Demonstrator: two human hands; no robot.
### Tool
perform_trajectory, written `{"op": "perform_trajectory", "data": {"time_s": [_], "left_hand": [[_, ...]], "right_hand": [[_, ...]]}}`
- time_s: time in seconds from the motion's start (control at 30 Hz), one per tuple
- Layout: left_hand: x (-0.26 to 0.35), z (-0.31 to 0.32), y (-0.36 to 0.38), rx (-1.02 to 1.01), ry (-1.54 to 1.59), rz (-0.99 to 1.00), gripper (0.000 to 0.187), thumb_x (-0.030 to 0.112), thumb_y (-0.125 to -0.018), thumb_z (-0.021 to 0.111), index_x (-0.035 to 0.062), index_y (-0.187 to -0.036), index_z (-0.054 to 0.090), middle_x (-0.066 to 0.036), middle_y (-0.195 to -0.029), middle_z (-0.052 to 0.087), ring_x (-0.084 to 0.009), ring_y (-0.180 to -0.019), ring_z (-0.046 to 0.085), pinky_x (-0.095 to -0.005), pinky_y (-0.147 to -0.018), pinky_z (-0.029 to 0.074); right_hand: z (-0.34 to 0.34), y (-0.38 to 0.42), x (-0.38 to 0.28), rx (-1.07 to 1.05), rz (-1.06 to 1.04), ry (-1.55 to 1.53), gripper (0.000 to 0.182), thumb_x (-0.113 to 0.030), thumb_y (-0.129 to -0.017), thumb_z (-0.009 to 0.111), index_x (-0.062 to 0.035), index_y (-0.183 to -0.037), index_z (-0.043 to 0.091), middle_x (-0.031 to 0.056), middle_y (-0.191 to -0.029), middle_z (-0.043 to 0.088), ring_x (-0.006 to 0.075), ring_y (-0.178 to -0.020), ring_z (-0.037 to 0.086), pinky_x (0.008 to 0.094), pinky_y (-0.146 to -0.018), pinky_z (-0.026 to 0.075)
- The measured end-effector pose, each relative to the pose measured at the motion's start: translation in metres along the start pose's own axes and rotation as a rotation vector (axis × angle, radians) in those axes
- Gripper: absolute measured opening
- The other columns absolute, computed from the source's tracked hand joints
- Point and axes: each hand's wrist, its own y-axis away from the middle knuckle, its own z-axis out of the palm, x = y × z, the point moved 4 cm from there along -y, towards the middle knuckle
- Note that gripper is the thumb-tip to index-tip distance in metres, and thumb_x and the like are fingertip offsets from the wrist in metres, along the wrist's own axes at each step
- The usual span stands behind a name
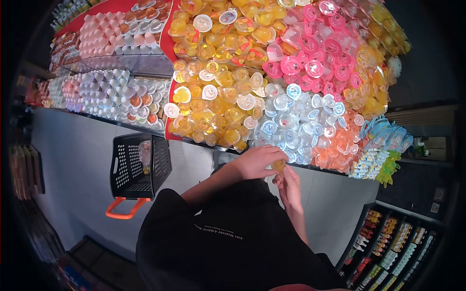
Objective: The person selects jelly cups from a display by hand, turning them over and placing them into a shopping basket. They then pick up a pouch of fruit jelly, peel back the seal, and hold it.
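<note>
A wide display bin (pixel 167 36) in front of me is heaped with small sealed jelly cups sorted by colour, too many to count: yellow cups (pixel 218 72), pink cups (pixel 315 53), clear cups (pixel 296 116) and orange cups (pixel 335 143). One black shopping basket (pixel 138 167) with an orange handle stands on the floor to my left, with something pale inside that I cannot make out. Both my hands meet just below the bin's front edge, my left hand (pixel 257 162) and my right hand (pixel 290 186) pinching a single yellow jelly cup (pixel 278 166) between their fingers.
</note>
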Motion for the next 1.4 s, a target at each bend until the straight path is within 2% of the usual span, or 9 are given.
{"op": "perform_trajectory", "data": {"time_s": [0.2, 0.3, 0.43, 0.5, 0.7, 0.83, 1.13, 1.33, 1.4], "left_hand": [[-0.008, -0.003, -0.002, -0.041, 0.169, 0.057, 0.035, 0.021, -0.085, 0.074, 0.0061, -0.116, 0.064, -0.011, -0.117, 0.064, -0.0288, -0.109, 0.063, -0.0389, -0.091, 0.052], [-0.017, -0.011, 0.001, -0.030, 0.218, -0.112, 0.041, 0.023, -0.083, 0.079, 0.0054, -0.116, 0.064, -0.011, -0.113, 0.066, -0.0266, -0.106, 0.065, -0.0373, -0.088, 0.053], [-0.034, -0.059, 0.009, 0.261, 0.021, -0.166, 0.046, 0.023, -0.076, 0.085, 0.0046, -0.114, 0.066, -0.011, -0.104, 0.069, -0.0279, -0.092, 0.066, -0.0359, -0.081, 0.054], [-0.031, -0.097, 0.009, 0.567, -0.438, -0.071, 0.043, 0.018, -0.076, 0.084, 0.0045, -0.112, 0.067, -0.012, -0.104, 0.070, -0.0284, -0.091, 0.066, -0.0356, -0.078, 0.054], [-0.050, -0.166, -0.015, 0.815, -0.507, -0.096, 0.036, 0.010, -0.080, 0.078, 0.0039, -0.114, 0.065, -0.013, -0.112, 0.069, -0.0305, -0.099, 0.066, -0.0375, -0.084, 0.055], [-0.060, -0.177, -0.019, 0.688, -0.728, -0.002, 0.037, 0.008, -0.081, 0.077, 0.0041, -0.116, 0.064, -0.014, -0.117, 0.067, -0.0321, -0.103, 0.066, -0.0378, -0.086, 0.055], [-0.050, -0.175, -0.014, 0.851, -0.329, -0.077, 0.040, 0.001, -0.082, 0.073, 0.0048, -0.121, 0.064, -0.014, -0.115, 0.066, -0.0331, -0.112, 0.062, -0.0383, -0.093, 0.052], [-0.064, -0.168, -0.017, 0.774, -0.674, -0.001, 0.039, 0.004, -0.080, 0.074, 0.0065, -0.118, 0.067, -0.011, -0.118, 0.066, -0.0328, -0.119, 0.057, -0.0448, -0.104, 0.043], [-0.064, -0.165, -0.015, 0.798, -0.724, -0.116, 0.039, 0.005, -0.079, 0.074, 0.0076, -0.117, 0.067, -0.010, -0.118, 0.066, -0.0315, -0.124, 0.053, -0.0465, -0.108, 0.039]], "right_hand": [[-0.002, 0.004, 0.005, -0.028, -0.067, 0.078, 0.028, -0.018, -0.107, 0.051, 0.0029, -0.125, 0.056, 0.0051, -0.090, 0.063, 0.0088, -0.073, 0.057, 0.0267, -0.072, 0.050], [0.019, 0.012, -0.006, -0.041, -0.010, -0.048, 0.033, -0.020, -0.107, 0.049, 0.0032, -0.130, 0.054, 0.0105, -0.102, 0.066, 0.0106, -0.079, 0.061, 0.0276, -0.077, 0.052], [0.012, 0.010, -0.006, -0.144, 0.081, 0.096, 0.035, -0.021, -0.107, 0.049, 0.0010, -0.134, 0.053, 0.0152, -0.115, 0.067, 0.0130, -0.089, 0.064, 0.0284, -0.084, 0.053], [0.007, 0.008, 0.004, -0.145, 0.118, 0.158, 0.034, -0.020, -0.107, 0.050, 0.0001, -0.134, 0.053, 0.0152, -0.117, 0.067, 0.0132, -0.091, 0.064, 0.0283, -0.085, 0.053], [0.015, -0.002, 0.012, -0.154, 0.165, 0.352, 0.032, -0.019, -0.105, 0.054, -0.0008, -0.131, 0.055, 0.0116, -0.113, 0.068, 0.0128, -0.092, 0.064, 0.0283, -0.086, 0.052], [0.022, -0.004, 0.014, -0.231, 0.163, 0.403, 0.031, -0.016, -0.104, 0.056, -0.0019, -0.131, 0.055, 0.0109, -0.112, 0.069, 0.0142, -0.094, 0.065, 0.0286, -0.087, 0.052], [0.006, -0.007, 0.026, -0.205, 0.169, 0.421, 0.030, -0.017, -0.104, 0.056, -0.0017, -0.131, 0.056, 0.0101, -0.112, 0.068, 0.0157, -0.097, 0.065, 0.0294, -0.089, 0.051], [0.013, -0.010, 0.028, -0.252, 0.148, 0.474, 0.030, -0.016, -0.103, 0.058, -0.0023, -0.130, 0.056, 0.0079, -0.110, 0.070, 0.0134, -0.097, 0.065, 0.0278, -0.086, 0.050], [0.014, -0.012, 0.028, -0.258, 0.142, 0.487, 0.030, -0.016, -0.103, 0.058, -0.0023, -0.129, 0.056, 0.0074, -0.110, 0.070, 0.0129, -0.097, 0.065, 0.0277, -0.086, 0.050]]}}
